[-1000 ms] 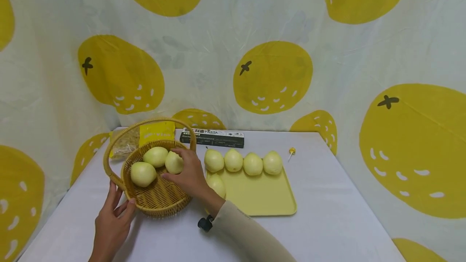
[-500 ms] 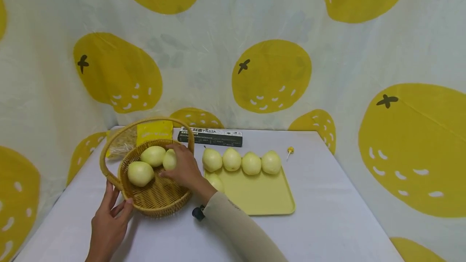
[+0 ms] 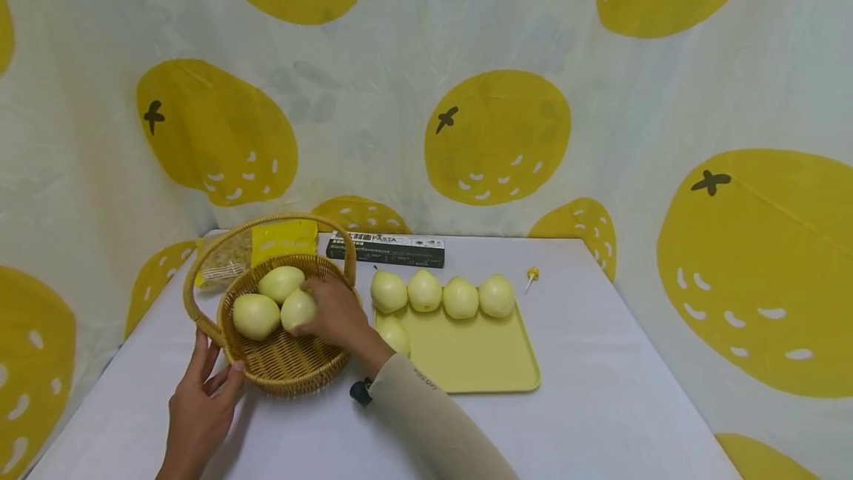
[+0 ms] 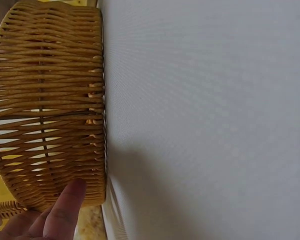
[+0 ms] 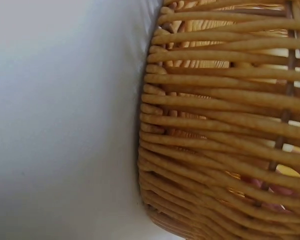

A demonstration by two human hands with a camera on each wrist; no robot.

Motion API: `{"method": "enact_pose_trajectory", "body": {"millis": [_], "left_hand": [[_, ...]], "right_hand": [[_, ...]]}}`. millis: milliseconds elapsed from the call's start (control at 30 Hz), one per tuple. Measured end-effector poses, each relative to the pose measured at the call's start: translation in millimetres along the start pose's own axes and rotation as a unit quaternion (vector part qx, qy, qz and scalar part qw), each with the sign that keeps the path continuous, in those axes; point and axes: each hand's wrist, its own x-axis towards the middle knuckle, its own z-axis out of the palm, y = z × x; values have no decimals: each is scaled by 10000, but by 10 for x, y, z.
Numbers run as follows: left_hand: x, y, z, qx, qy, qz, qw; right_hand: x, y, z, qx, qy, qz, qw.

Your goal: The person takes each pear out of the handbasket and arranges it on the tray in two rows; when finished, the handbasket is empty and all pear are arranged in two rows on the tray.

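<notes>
In the head view a wicker basket with a tall hoop handle stands on the left part of the table. My right hand reaches inside it and grips a pale yellow-green pear, thumb toward me. Two more pears lie beside this one: one pear to the left and another pear behind. My left hand holds the basket's near-left side, thumb at the rim. The left wrist view shows its fingers against the woven wall. In the right wrist view the basket wall hides the right hand's grip.
Right of the basket sits a yellow tray, with several pears along its back and left edges. Behind stand a black pasta box, a yellow packet and a clear bag. A lollipop lies at the back right.
My right hand has closed round the pear at the basket's right and shifted it left and toward me, close to the other two. The left hand keeps its hold.
</notes>
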Motion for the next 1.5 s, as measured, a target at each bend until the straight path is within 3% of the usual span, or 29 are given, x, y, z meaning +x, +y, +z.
{"method": "enact_pose_trajectory", "body": {"millis": [300, 667, 967, 1267, 1500], "left_hand": [[1, 14, -7, 34, -29, -109, 9999], [-6, 22, 2, -15, -18, -113, 9999], [-16, 13, -15, -15, -39, -22, 10000], [0, -2, -4, 6, 3, -14, 10000], [-1, 6, 7, 37, 87, 80, 9999]], "right_hand": [[3, -20, 8, -321, -314, -102, 9989], [-49, -12, -10, -226, -381, -378, 9983], [-62, 2, -39, 409, -200, -476, 9978], [-59, 73, -48, 1121, 151, -1096, 9875], [-117, 63, -167, 1576, 279, -1014, 9819]]}}
